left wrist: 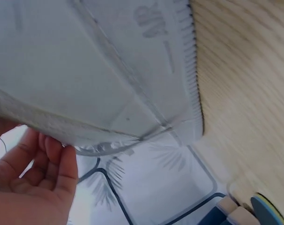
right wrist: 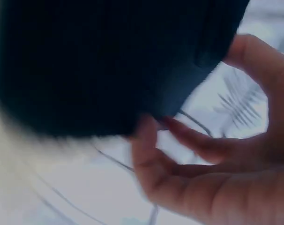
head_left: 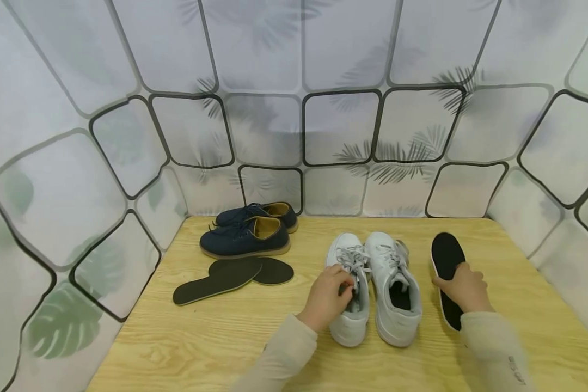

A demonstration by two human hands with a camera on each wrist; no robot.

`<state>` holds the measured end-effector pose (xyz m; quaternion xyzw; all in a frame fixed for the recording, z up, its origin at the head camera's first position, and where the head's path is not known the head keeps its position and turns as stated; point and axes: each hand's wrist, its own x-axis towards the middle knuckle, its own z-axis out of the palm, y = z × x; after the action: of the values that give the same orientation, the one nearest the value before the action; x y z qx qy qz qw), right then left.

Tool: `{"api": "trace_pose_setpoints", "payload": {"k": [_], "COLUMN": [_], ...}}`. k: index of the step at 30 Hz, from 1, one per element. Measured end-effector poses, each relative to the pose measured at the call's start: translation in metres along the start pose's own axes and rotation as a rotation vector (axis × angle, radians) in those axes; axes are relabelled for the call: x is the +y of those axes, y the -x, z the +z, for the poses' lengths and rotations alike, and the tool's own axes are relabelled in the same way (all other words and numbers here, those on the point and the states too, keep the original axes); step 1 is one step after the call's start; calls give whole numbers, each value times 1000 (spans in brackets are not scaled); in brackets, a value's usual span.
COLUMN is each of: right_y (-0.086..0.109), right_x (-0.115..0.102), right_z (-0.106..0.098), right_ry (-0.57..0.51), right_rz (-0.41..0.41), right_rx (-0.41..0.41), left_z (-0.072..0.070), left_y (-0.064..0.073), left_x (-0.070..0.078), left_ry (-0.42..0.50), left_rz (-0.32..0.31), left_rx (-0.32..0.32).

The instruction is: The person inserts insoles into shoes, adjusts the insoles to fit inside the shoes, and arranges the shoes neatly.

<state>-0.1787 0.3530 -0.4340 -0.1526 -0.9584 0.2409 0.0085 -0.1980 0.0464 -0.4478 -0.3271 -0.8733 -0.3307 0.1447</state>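
Two white lace-up sneakers stand side by side, toes pointing away. My left hand is at the left sneaker, its curled fingers gripping the collar edge beside the laces. In the left wrist view, the sneaker's side wall fills the upper part, with the fingertips right at its rim. To the right of the other sneaker, my right hand holds a black insole by its edges, thumb on one side and fingers on the other. The insole looks blurred in the right wrist view.
Navy lace-up shoes stand at the back left of the wooden table. In front of them lie two dark insoles, one overlapping the other. Patterned fabric encloses the table at the back and sides.
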Motion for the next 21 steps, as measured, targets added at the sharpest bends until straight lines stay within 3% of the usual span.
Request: {"api": "trace_pose_setpoints", "payload": {"k": [2,5,7,9,11,13,16,19,21], "right_y": [8,22,32,40,48,55,63,69,72], "right_x": [-10,-34,-51,-65,-77,-86,-96,-105,-110], "right_z": [-12,-27,-36,-41,-43,-42,-38,-34,-30], "right_ry": [-40,-45,-10,45,95,137,180,210,217], "right_rz": [-111,-394,-598,-787,-917,-991,-1041,-1080,-1111], "right_rx": [154,388,466,501,504,507,505,487,474], "left_z": [-5,-15,-25,-35,-45,-56,-67,-70,-68], "left_y": [0,-1,-2,-4,-7,-12,-17,-19,-20], "left_x": [-5,-11,-12,-8,-3,4,15,21,23], "left_ry": [46,115,138,145,103,9,-210,-399,-464], "left_rz": [-22,-18,29,101,176,247,318,353,356], "left_rx": [-31,-31,34,145,256,325,291,170,96]}}
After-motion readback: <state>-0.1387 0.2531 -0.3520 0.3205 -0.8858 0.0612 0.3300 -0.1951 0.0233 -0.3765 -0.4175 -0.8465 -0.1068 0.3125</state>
